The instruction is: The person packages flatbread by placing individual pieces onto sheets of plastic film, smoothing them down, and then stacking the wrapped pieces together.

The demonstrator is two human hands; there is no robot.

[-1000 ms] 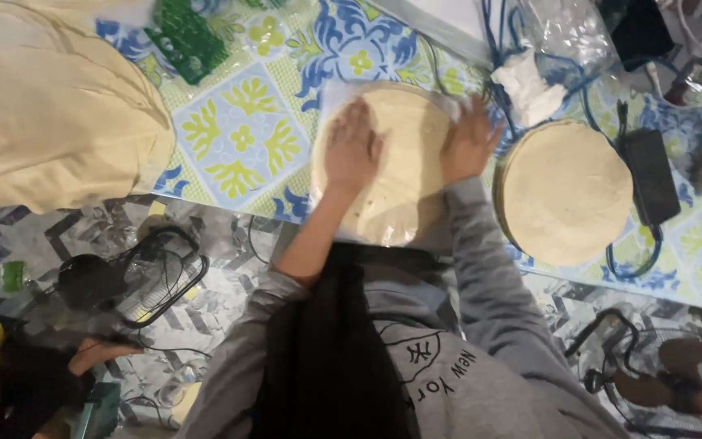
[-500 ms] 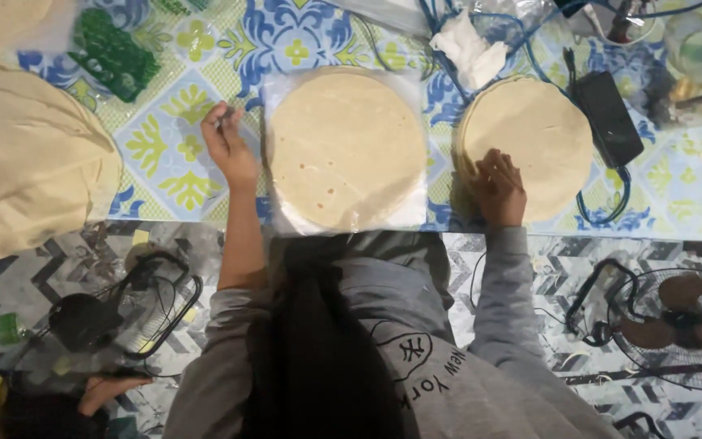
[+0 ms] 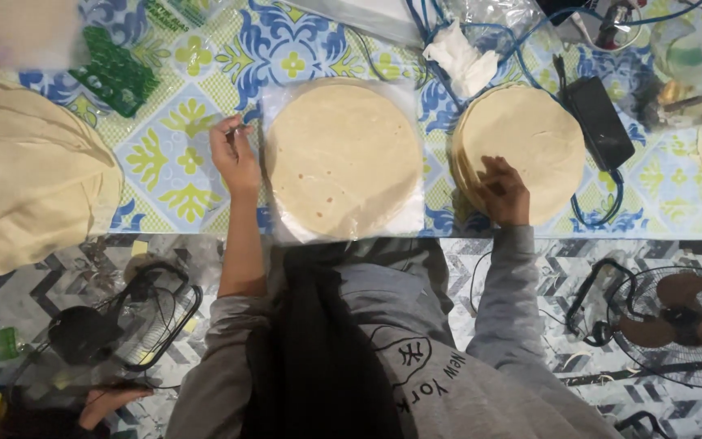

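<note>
A round pale flatbread (image 3: 343, 158) lies on a clear plastic sheet (image 3: 412, 221) on the patterned blue, green and white cloth (image 3: 172, 175). My left hand (image 3: 233, 154) is at the sheet's left edge, with its fingertips pinched on the sheet's upper left corner. To the right is a stack of similar flatbreads (image 3: 530, 130). My right hand (image 3: 501, 191) rests on the stack's near left edge, fingers curled on the top flatbread.
A large heap of flatbreads (image 3: 26, 191) sits at the left, a green plastic piece (image 3: 115, 77) above it. A crumpled white tissue (image 3: 461, 57), a black power adapter (image 3: 599, 122) and cables lie at the back. Small fans (image 3: 123, 321) (image 3: 680, 321) stand on the floor. Another person's hand (image 3: 107, 402) shows bottom left.
Both hands pressed on the middle flatbread a second ago. The left hand then went to the sheet's left edge and the right hand to the stack at the right.
</note>
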